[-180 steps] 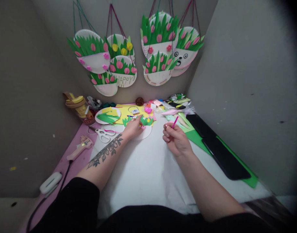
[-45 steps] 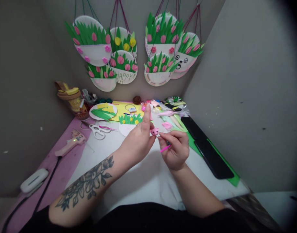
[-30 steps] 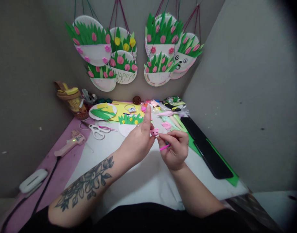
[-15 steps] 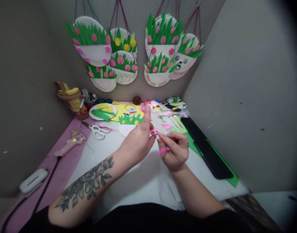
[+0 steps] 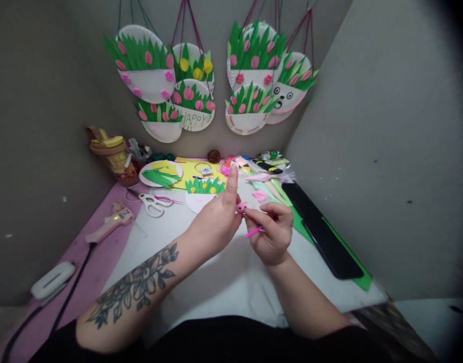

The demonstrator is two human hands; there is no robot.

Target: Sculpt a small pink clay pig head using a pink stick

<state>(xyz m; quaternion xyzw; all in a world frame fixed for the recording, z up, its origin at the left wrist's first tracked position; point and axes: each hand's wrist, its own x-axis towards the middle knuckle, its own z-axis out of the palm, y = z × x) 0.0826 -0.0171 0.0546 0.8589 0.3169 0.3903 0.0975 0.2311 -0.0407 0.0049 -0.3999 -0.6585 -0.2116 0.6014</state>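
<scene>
the light around me is dim and grey, its source out of view — a soft shadow lies on the white table cover below my left hand, fine details smear slightly, and black swallows the right wall's upper corner.

Little pink animal head, rounded, upright, two dark eyes looking back at the wearer, small ear nub up at 1 o'clock! It's raised, gripped in the left hand, with the right hand touching its 4 o'clock side. And at its 5 o'clock, the slim, bright pink stick, held in that right hand, slanting, free end towards 8 o'clock!
</scene>
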